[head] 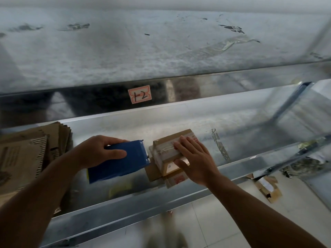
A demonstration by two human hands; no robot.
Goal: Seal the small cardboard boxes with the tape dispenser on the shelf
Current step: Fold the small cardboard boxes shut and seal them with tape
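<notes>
1. The blue tape dispenser (121, 163) is gripped in the left hand (96, 151), with the fingers curled over its top and the thumb along its near side.
2. Its toothed end is presented to the left face of the small cardboard box (166, 149). Contact cannot be confirmed.
3. The box is found on the metal shelf (232, 140), near the front edge, on what appears to be a second, flatter carton. Tape is seen across its top.
4. The right hand (195, 161) is laid flat on the box and grasps nothing. The fingers are straight and spread on the taped top, and the thumb is set against the near face.
5. The step in hand is judged to be laying or cutting a strip at the left face. The box should be held down firmly against the pull, the dispenser kept square to the seam, and the tape pressed flat before it is torn.
6. The right fingertips are kept apart from the blade, with the box top between them.
7. A stack of flattened cardboard (26, 154) is noted at the shelf's left.
</notes>
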